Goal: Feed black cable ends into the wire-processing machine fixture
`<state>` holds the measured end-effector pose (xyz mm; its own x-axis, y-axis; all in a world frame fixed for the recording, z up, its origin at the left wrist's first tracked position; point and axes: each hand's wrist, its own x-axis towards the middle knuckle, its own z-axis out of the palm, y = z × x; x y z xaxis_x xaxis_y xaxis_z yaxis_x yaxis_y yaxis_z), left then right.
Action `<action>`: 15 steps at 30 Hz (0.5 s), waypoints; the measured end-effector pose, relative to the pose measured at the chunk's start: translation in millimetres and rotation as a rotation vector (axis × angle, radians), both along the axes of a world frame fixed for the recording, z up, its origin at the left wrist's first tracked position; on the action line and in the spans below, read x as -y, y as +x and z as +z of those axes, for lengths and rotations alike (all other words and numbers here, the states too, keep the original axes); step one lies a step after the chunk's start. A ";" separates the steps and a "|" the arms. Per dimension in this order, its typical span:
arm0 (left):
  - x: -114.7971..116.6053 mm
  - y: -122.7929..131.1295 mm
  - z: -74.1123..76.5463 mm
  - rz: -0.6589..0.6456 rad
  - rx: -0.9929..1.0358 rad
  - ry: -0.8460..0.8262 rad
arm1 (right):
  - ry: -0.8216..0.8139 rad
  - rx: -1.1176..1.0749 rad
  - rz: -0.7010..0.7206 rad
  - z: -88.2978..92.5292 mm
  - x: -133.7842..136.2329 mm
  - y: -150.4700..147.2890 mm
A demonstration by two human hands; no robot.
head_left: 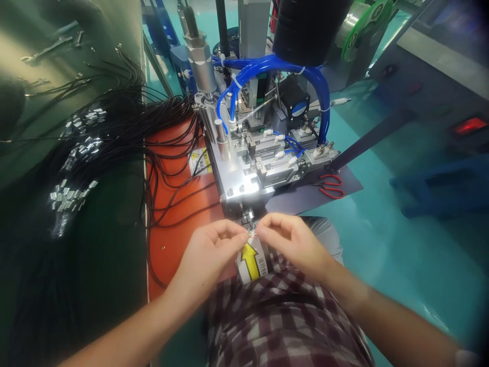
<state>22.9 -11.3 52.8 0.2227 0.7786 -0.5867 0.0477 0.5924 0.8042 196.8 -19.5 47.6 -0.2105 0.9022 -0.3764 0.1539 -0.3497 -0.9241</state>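
Note:
My left hand (208,250) is closed in a pinch at the front of the metal machine (239,176). Opposite it, the thumb and forefinger of my right hand (292,242) are also pressed together. Fine pale and reddish wire ends (252,235) show in the small gap between my fingertips; the rest of them is hidden by the fingers. Just behind the fingertips is a small metal fixture (247,218) on the machine. Below them lies a white label with a yellow arrow (251,262).
Black cables (168,109) run across the orange board (171,255) from a large bundle with shiny metal ends (71,196) on the left. Blue air hoses (267,63) arch over the machine. Red-handled pliers (331,187) lie to its right. A green-rimmed spool (362,30) stands behind.

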 end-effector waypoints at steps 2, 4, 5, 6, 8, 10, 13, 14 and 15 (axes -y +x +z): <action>0.3 -0.3 -0.4 -0.013 0.000 0.026 | -0.021 0.002 0.010 -2.0 2.0 -1.2; 0.5 -0.7 -0.3 -0.031 -0.009 0.042 | -0.005 0.011 -0.003 -3.7 4.0 -3.2; 0.4 -0.9 -0.1 -0.038 -0.014 0.044 | 0.019 0.021 -0.012 -4.3 4.9 -4.1; 0.2 -1.1 0.1 -0.044 -0.012 0.042 | 0.042 0.033 -0.019 -4.7 5.7 -4.9; -0.2 -1.1 0.6 -0.048 0.004 0.031 | 0.052 0.037 -0.024 -5.1 6.6 -5.6; -0.6 -0.6 1.1 -0.039 0.025 0.020 | 0.015 0.004 -0.023 -5.0 6.5 -5.7; -0.8 1.0 2.0 -0.022 0.043 -0.032 | -0.034 -0.027 -0.043 -3.7 5.4 -6.1; -0.8 1.4 2.4 -0.015 0.048 -0.053 | -0.036 -0.024 -0.054 -3.2 5.1 -6.4; -0.8 1.7 2.7 -0.009 0.052 -0.075 | -0.037 -0.022 -0.063 -2.7 4.9 -6.8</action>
<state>24.6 -10.5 55.5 0.2607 0.7309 -0.6307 0.0125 0.6507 0.7592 190.0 -24.4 44.9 -0.1619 0.8995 -0.4059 0.1105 -0.3922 -0.9132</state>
